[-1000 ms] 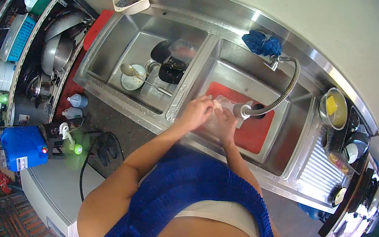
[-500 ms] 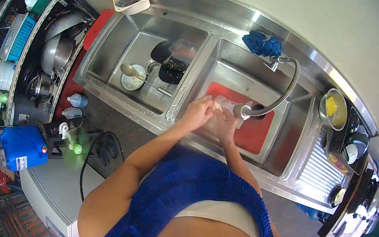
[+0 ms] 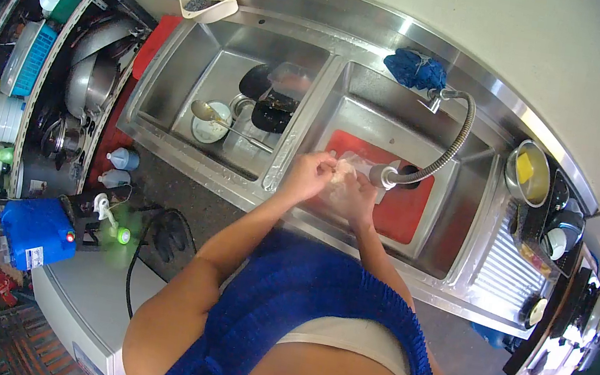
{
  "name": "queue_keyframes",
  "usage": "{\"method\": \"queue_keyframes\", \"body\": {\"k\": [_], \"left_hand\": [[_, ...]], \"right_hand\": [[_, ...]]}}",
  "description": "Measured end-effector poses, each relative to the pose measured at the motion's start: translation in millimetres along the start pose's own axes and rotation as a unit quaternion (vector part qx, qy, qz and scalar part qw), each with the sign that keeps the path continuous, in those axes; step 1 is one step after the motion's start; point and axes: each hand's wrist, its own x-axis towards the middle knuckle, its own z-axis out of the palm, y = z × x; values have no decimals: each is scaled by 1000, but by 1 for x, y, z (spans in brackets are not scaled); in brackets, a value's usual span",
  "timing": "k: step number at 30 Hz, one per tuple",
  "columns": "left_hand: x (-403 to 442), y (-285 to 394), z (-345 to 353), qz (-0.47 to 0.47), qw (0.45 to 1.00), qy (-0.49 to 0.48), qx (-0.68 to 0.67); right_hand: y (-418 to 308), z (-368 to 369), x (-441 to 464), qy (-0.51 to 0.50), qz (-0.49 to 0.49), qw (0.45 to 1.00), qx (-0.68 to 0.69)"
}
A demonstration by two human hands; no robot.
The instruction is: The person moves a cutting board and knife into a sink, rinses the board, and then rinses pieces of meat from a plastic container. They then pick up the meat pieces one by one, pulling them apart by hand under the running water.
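Note:
My left hand (image 3: 309,176) and my right hand (image 3: 354,200) are close together over the right sink basin, just under the faucet head (image 3: 380,175). Their fingers are bent around a pale, partly see-through item (image 3: 341,172) that looks like thin plastic; its kind is not clear. My left fingertips pinch its left side. The right hand grips it from the right, its fingers partly blurred by water or plastic. Beneath them a red cutting board (image 3: 397,215) lies on the basin floor.
The left basin holds a bowl (image 3: 208,131), a ladle (image 3: 245,138), black dishes (image 3: 273,113) and a clear container (image 3: 290,80). A blue cloth (image 3: 415,69) hangs by the tap. A metal bowl (image 3: 528,172) stands on the right. Shelves of dishes (image 3: 3,119) rise at left.
My left hand has shifted slightly left and turned, with its fingers a little apart from the right hand. More of the pale item shows between them.

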Motion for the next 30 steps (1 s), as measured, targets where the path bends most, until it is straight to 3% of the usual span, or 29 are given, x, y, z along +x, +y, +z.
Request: {"method": "queue_keyframes", "body": {"k": [3,7,9,11,19,24,28,30], "left_hand": [[0,7,-2,61,997,-7,40],[1,7,1,68,996,5,52],[2,7,1,138,985,17,106],[0,9,2,138,983,17,123],[-3,11,6,102,981,5,166],[0,-2,5,151,981,34,119],[-2,-6,4,90,992,51,76],[-3,-1,2,9,999,36,-4]], "right_hand": [[7,-2,3,-20,-22,998,56],[-5,0,-2,-10,-41,999,-32],[-12,2,-5,-6,-58,996,-74],[-18,4,-6,-10,-60,987,-149],[-8,4,-5,-8,-74,982,-175],[1,0,0,6,-102,974,-203],[-3,0,-2,-11,-37,996,-83],[3,-1,1,-17,-29,998,-45]]}}
